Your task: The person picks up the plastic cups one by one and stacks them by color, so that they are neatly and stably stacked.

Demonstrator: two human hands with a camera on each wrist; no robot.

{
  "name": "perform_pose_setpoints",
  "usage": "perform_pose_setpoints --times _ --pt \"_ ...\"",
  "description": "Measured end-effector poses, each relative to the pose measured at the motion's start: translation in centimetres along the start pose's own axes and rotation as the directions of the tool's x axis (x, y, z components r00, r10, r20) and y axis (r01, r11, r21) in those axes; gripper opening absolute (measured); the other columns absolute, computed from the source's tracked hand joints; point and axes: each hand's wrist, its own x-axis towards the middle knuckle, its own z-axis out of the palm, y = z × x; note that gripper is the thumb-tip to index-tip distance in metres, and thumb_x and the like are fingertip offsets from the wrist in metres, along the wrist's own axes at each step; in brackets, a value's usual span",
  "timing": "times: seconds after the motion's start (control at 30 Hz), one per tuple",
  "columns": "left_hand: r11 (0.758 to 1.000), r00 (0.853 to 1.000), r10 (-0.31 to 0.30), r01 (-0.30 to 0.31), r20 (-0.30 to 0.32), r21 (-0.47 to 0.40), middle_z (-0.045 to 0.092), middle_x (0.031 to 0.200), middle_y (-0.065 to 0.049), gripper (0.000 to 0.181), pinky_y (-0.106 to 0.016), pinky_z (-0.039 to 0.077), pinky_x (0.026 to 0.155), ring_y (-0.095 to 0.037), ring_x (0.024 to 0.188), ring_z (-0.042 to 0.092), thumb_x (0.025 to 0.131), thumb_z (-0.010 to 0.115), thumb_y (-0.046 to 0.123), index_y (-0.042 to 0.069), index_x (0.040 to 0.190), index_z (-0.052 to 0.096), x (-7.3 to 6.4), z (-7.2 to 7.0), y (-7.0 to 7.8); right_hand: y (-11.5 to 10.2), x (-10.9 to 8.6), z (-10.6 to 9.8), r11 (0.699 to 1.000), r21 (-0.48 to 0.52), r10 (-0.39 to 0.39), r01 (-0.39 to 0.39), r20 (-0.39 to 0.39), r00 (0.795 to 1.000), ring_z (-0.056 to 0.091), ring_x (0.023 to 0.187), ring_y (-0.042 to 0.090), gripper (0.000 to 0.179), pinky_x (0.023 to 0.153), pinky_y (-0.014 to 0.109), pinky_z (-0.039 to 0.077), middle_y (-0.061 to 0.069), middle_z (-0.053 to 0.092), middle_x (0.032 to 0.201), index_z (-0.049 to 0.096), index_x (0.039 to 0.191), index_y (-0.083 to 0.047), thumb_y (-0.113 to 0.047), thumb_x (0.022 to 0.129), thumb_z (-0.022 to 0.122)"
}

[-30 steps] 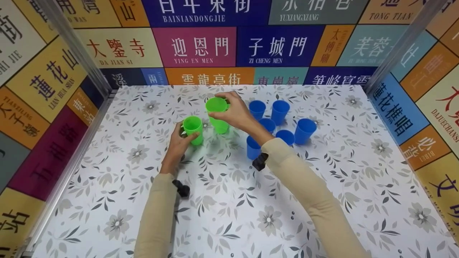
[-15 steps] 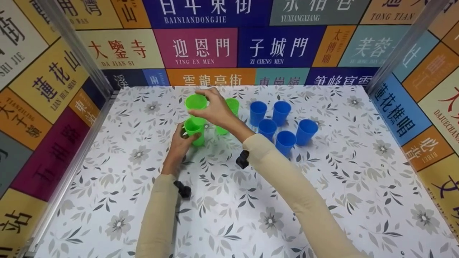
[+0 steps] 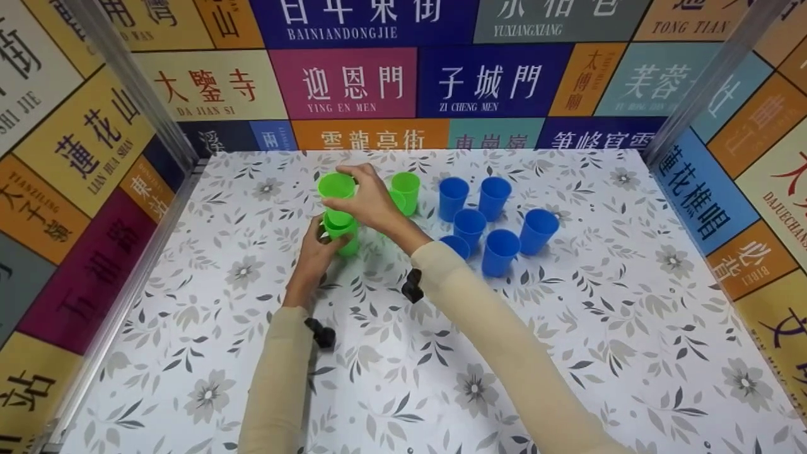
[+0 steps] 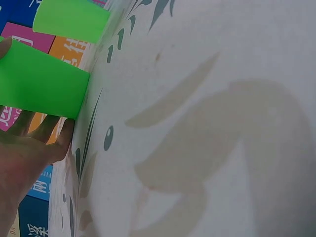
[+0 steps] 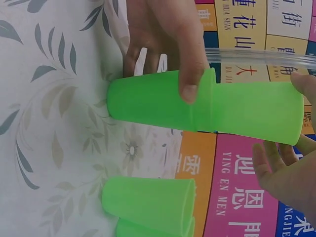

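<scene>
My left hand (image 3: 316, 251) grips an upright green cup (image 3: 347, 244) standing on the table, its fingers and thumb curled round the sides. Right above, my right hand (image 3: 373, 200) pinches a second green cup (image 3: 336, 186) near its rim. In the right wrist view the bottom of this upper cup (image 5: 261, 109) sits inside the mouth of the lower cup (image 5: 148, 98), with most of its length sticking out. Seen from the left wrist, the lower cup (image 4: 39, 81) rests at the table surface with the left fingers (image 4: 47, 129) beneath it in the picture.
Two more green cups stand just right of my right hand, the back one (image 3: 405, 189) partly overlapping the front one (image 3: 397, 202). Several blue cups (image 3: 452, 198) are grouped farther right, one (image 3: 457, 244) partly behind the right sleeve. A patterned wall (image 3: 353, 82) rises behind the table.
My right hand has carried its green cup leftward, then down into the cup at my left hand. The left hand has stayed in place. The green cups behind the right hand have come into view.
</scene>
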Motion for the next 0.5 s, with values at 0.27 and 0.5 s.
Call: perform_pose_setpoints --times 0.27,0.5 --pt "1.000 1.000 0.000 0.000 -0.007 0.005 0.045 0.150 -0.019 0.068 -0.043 0.042 0.113 -0.032 0.137 0.046 0.091 0.072 0.020 0.007 0.149 0.038 0.0 0.0 -0.1 1.3 -0.4 0.8 0.998 0.054 -0.014 0.013 0.020 1.000 0.050 0.131 0.025 0.071 0.106 0.038 0.048 0.008 0.048 0.143 0.049 0.148 -0.016 -0.037 0.086 0.079" --pt "1.000 1.000 0.016 -0.016 -0.026 0.017 0.042 0.154 -0.015 0.071 -0.042 0.033 0.121 -0.030 0.145 0.039 0.091 0.074 0.024 0.009 0.150 0.037 1.4 -0.2 -2.4 1.6 -1.1 0.6 0.985 0.169 -0.016 0.025 -0.051 0.999 0.049 0.134 0.024 0.065 0.108 0.038 0.046 0.010 0.050 0.141 0.052 0.144 -0.012 -0.032 0.088 0.078"
